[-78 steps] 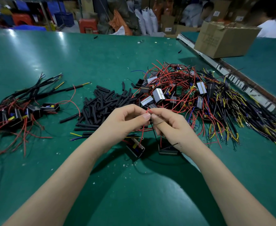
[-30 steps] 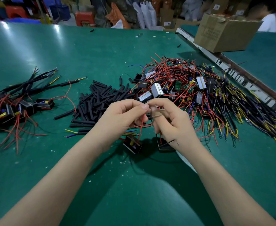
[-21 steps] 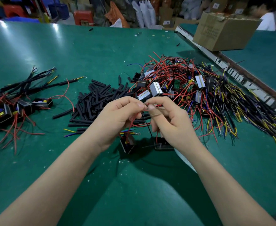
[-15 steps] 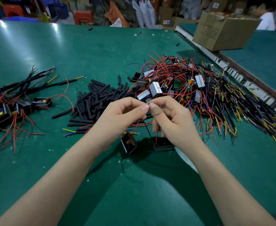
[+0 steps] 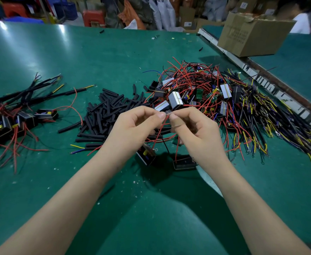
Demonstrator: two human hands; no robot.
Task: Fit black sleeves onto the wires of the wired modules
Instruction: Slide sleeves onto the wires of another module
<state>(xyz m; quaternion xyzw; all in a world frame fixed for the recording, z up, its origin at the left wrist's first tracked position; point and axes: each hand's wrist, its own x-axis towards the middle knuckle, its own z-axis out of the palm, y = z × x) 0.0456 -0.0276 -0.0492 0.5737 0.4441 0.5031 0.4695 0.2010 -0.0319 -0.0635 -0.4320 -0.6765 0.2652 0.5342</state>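
**Fingertips meet over a red wire**

Compared with half a second earlier, the hands have barely shifted: the left hand (image 5: 132,129) and right hand (image 5: 193,129) stay pinched tip to tip above the middle of the green table (image 5: 95,52), and the two black modules hang below them as before. Both hands are closed in a pinch on a thin red wire (image 5: 159,134); whether a sleeve sits between the fingertips is too small to tell. The wire runs down to a boxy black module (image 5: 184,162) resting on the table mat; a second module (image 5: 146,155) tilts beside it. Behind the left hand lies a heap of short, matte black sleeves (image 5: 105,111), tube-shaped. Toward the right edge spreads a tangle of wired modules (image 5: 206,92), glossy red, yellow and dark strands. Near the left edge lies a finished bundle (image 5: 13,115). A cardboard box (image 5: 252,34) stands at the far right corner.
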